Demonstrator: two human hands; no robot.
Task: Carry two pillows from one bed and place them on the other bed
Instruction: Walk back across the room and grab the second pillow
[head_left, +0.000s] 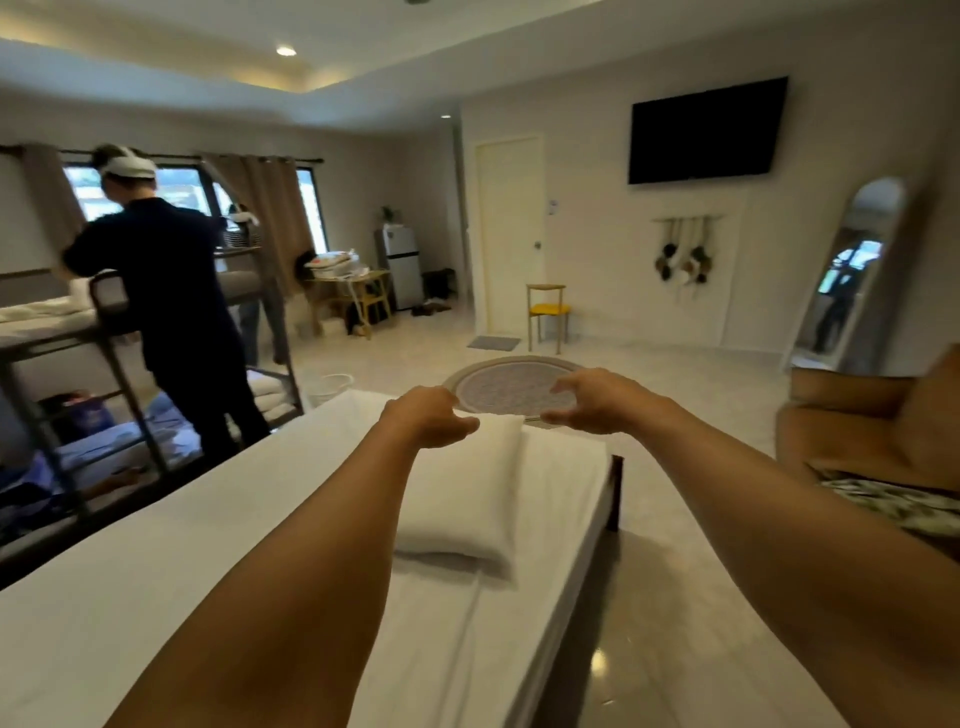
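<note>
A white pillow lies on the white-sheeted bed in front of me, near its right edge. Both my arms stretch out over it. My left hand hovers above the pillow's far left corner, fingers curled and holding nothing. My right hand hangs just past the pillow's far right corner, fingers spread and empty. A bunk bed with white bedding stands at the left. Only one pillow shows on the bed before me.
A person in dark clothes stands at the bunk bed, back to me. A round rug lies beyond the bed's foot, a brown sofa at right. A yellow chair, door, wall TV and mirror line the far wall.
</note>
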